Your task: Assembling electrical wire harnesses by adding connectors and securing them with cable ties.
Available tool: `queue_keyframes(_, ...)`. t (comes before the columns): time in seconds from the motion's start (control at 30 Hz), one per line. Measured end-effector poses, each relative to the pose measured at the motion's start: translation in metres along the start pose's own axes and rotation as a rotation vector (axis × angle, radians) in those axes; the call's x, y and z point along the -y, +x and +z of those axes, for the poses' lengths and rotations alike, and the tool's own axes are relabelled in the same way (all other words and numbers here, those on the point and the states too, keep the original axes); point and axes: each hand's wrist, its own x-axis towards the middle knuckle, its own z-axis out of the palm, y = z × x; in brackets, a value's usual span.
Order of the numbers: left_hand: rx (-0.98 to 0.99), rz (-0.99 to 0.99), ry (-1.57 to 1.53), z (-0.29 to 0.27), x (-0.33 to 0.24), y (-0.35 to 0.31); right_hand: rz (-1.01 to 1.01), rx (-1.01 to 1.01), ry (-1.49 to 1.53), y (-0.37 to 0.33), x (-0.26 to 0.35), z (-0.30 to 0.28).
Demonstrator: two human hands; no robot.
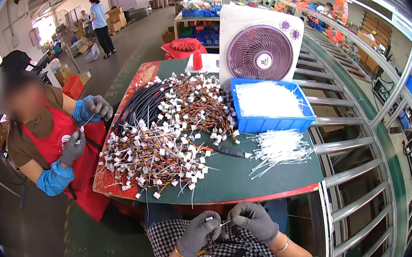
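Observation:
In grey gloves, both my hands are over my lap, just below the table's near edge. My left hand (196,235) is closed on a small wire harness, whose white connector (209,219) peeks out at the fingertips; most of the harness is hidden by the glove. A thin white cable tie (222,224) spans the short gap between my hands, and my right hand (254,221) pinches its end between thumb and finger. Ahead on the table lies a big heap of multicoloured wire harnesses (153,156) with white connectors. Loose white cable ties (281,149) are piled to its right.
A blue bin (275,122) of white cable ties stands before a box fan (263,47) on the green table (252,186). Black cables (138,105) lie at the far left. A roller conveyor (354,175) runs along the right. A co-worker in a red apron (61,133) works at the left.

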Motion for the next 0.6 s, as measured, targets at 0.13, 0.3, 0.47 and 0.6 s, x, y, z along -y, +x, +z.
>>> queue_keyframes(0.13, 0.025, 0.029, 0.253, 0.009, -0.006, 0.004, 0.037, 0.031, 0.056, 0.007, 0.008, 0.001)
queue_keyframes(0.3, 0.037, -0.009, 0.263, 0.01, -0.011, 0.0, 0.069, 0.003, 0.087, 0.006, 0.006, -0.004)
queue_keyframes(0.47, 0.036, 0.033, 0.291, 0.01, -0.019, -0.009, 0.27, 0.127, 0.498, -0.003, 0.009, -0.009)
queue_keyframes(0.6, 0.046, -0.011, 0.267, 0.006, -0.028, -0.014, 0.288, 0.299, 0.439, -0.009, 0.01, -0.007)
